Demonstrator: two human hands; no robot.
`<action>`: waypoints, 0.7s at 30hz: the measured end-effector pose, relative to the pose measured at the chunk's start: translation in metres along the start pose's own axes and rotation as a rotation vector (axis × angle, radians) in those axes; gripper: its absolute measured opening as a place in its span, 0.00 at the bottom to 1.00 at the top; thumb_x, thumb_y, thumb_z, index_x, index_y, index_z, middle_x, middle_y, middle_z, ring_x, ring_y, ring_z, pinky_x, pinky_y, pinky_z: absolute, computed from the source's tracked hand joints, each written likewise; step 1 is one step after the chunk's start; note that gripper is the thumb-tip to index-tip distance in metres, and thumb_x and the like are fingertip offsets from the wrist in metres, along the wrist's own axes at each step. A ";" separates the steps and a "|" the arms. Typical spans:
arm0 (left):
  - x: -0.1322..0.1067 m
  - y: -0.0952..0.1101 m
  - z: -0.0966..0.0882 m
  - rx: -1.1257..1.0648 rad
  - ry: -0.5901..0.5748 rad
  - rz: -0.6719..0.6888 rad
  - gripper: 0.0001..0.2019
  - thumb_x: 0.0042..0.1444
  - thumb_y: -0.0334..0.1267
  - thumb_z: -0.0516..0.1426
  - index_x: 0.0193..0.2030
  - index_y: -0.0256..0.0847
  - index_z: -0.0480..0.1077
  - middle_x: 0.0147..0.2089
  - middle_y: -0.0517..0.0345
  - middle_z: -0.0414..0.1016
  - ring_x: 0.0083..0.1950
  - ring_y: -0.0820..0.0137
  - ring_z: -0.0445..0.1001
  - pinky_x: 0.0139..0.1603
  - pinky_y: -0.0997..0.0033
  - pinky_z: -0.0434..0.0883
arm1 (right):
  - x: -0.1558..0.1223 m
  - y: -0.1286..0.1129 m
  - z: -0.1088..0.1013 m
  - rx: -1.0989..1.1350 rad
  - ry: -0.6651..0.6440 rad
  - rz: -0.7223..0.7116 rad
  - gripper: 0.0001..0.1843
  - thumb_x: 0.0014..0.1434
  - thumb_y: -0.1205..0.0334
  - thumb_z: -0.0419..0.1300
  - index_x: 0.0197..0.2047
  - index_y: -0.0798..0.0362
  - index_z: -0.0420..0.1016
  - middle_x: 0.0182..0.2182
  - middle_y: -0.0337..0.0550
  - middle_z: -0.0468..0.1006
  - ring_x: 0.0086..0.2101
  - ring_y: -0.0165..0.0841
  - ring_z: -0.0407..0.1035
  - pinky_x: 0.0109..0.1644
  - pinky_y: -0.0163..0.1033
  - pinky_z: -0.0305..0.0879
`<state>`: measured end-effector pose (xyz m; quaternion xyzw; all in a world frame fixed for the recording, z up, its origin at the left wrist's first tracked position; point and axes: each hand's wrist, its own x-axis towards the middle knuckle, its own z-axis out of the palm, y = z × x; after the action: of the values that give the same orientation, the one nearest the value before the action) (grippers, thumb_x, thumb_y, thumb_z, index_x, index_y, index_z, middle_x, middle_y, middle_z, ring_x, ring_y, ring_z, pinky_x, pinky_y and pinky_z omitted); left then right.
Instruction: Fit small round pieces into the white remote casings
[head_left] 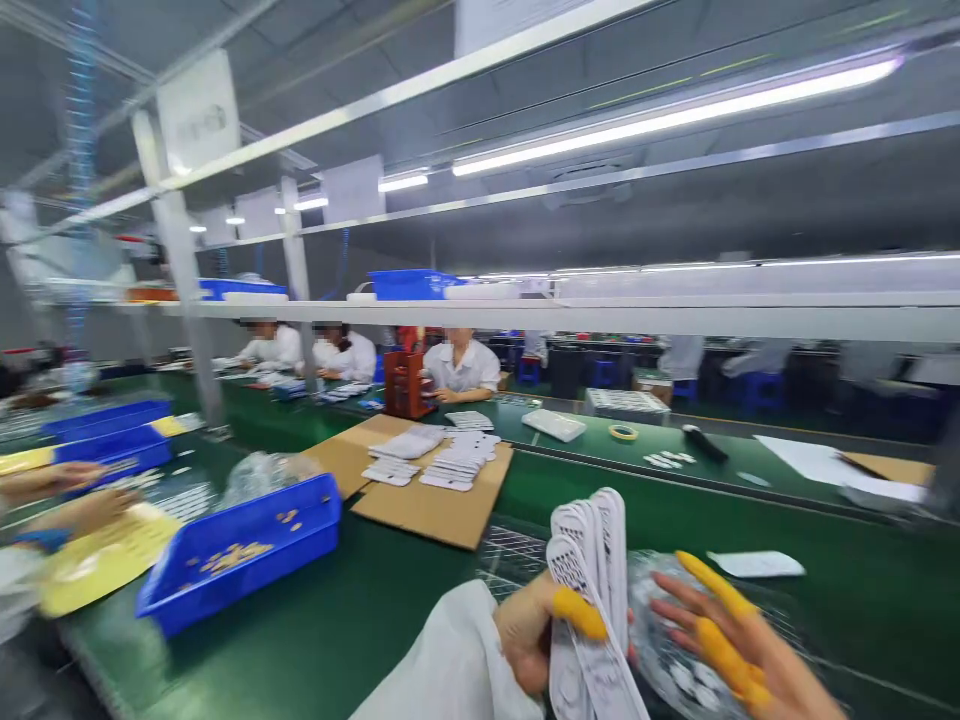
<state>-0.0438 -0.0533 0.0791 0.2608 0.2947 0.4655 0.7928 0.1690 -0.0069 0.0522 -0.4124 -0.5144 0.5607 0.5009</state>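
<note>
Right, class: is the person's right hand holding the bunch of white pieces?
No: the left hand grips the white pieces, while the right hand is open beside them, fingers spread.

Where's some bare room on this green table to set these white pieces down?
The bare patch of green tabletop between the blue bin and the left sleeve, nearer than the cardboard. It's crowded on the cardboard, under flat white parts, and around your hands: left hand gripping white pieces, right hand by a plastic bag.
</note>
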 end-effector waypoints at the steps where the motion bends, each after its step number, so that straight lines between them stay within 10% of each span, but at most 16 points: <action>1: 0.014 -0.014 0.020 0.016 -0.081 -0.069 0.21 0.34 0.24 0.55 0.40 0.31 0.72 0.32 0.52 0.77 0.33 0.64 0.76 0.39 0.67 0.68 | -0.009 -0.003 -0.002 0.062 -0.056 0.033 0.33 0.36 0.46 0.69 0.47 0.45 0.72 0.48 0.51 0.73 0.47 0.49 0.67 0.44 0.49 0.68; 5: 0.066 -0.067 0.086 0.055 -0.208 -0.205 0.27 0.30 0.20 0.53 0.43 0.35 0.72 0.31 0.55 0.78 0.35 0.60 0.77 0.44 0.62 0.67 | -0.036 -0.010 -0.029 0.164 0.061 -0.033 0.24 0.43 0.48 0.66 0.42 0.52 0.73 0.42 0.50 0.77 0.43 0.48 0.69 0.41 0.45 0.68; 10: 0.122 -0.128 0.138 -0.003 -0.271 -0.483 0.29 0.34 0.24 0.54 0.49 0.34 0.68 0.34 0.51 0.79 0.38 0.54 0.77 0.46 0.54 0.67 | -0.051 0.009 -0.115 0.149 0.487 -0.100 0.25 0.42 0.43 0.64 0.36 0.56 0.74 0.31 0.47 0.78 0.35 0.43 0.71 0.38 0.42 0.67; 15: 0.168 -0.180 0.162 -0.036 -0.322 -0.641 0.30 0.36 0.23 0.54 0.52 0.31 0.66 0.37 0.49 0.78 0.42 0.55 0.76 0.48 0.57 0.66 | -0.062 0.038 -0.188 0.292 0.789 -0.035 0.31 0.37 0.35 0.62 0.31 0.56 0.74 0.26 0.45 0.78 0.32 0.43 0.72 0.33 0.40 0.67; 21: 0.199 -0.210 0.174 0.027 -0.335 -0.672 0.29 0.39 0.23 0.55 0.54 0.32 0.64 0.38 0.48 0.78 0.44 0.56 0.75 0.51 0.56 0.64 | -0.074 0.044 -0.226 0.432 0.937 -0.021 0.35 0.37 0.35 0.62 0.39 0.55 0.74 0.28 0.45 0.79 0.33 0.45 0.73 0.33 0.43 0.68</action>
<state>0.2806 0.0098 0.0095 0.2326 0.2361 0.1265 0.9350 0.3956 -0.0419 -0.0243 -0.5014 -0.1115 0.4041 0.7569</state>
